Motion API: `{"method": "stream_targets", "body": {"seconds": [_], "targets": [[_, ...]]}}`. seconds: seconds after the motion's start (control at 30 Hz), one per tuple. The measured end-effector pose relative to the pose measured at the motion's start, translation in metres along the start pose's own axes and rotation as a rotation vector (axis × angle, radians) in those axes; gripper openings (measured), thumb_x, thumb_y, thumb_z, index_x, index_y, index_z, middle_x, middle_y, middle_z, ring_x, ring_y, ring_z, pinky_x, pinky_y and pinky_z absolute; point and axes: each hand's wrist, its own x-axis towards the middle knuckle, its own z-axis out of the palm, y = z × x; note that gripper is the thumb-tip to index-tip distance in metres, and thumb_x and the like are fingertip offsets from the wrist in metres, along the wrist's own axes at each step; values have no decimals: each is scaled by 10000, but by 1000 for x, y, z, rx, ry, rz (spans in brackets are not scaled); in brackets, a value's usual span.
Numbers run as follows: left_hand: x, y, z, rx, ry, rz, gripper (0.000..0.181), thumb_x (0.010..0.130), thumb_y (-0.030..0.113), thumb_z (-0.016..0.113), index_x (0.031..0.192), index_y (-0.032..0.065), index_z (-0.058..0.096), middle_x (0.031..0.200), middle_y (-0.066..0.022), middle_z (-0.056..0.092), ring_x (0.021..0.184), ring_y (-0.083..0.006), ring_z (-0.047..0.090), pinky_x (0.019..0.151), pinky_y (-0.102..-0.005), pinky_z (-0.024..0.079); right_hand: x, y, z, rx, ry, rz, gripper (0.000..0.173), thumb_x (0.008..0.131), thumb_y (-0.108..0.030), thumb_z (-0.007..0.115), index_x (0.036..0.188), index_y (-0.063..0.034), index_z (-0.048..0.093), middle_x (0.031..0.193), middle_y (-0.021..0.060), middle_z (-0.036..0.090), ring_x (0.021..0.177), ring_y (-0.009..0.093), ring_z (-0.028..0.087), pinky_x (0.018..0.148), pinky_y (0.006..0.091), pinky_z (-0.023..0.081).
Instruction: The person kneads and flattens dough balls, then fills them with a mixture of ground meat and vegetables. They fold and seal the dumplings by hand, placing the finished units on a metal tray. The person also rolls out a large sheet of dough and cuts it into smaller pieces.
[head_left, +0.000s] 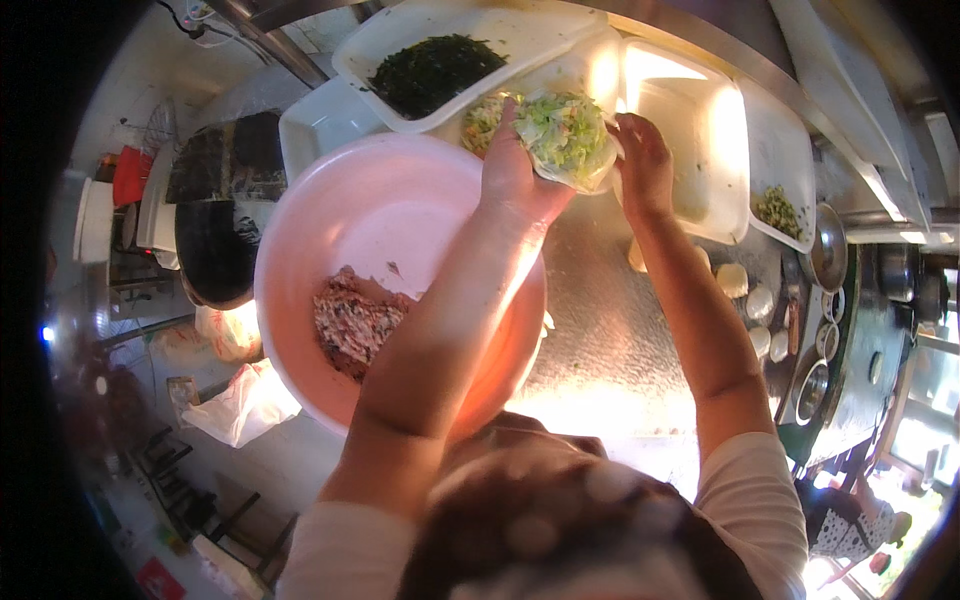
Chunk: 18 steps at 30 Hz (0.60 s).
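My left hand holds up a thin pale wrapper, which looks like dough, heaped with chopped green filling. At the wrapper's right edge, the fingers of my right hand pinch it; the fingertips are partly hidden. Behind my left hand, more chopped filling shows in a white tub. Below my left forearm stands a large pink basin with a mound of minced meat mixture in it, partly covered by the arm.
A white tub holds dark chopped greens. Further right are another white tub and one with a little green filling. Several dough pieces lie on the metal worktop. A person is at the far right.
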Motion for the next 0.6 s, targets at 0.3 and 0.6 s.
{"method": "stream_targets", "body": {"seconds": [0.3,0.6], "targets": [[-31,-115,-19,281,5,-451,507,968,476,427,1193,41,560,1195,-151,601,1089,-299,578,932,-473,469,-126,-90,-73,730,-116,594,834,888,-684,373,1390,-18,366,1404,168,431,1256,328,465,1052,541,345],[-109,-347,-71,535,355,-306,339,969,304,517,1162,30,570,1107,-111,632,971,-214,629,828,-378,534,-320,-87,-230,689,52,576,783,897,-672,354,1393,-65,353,1381,162,424,1232,356,474,960,585,445]]}}
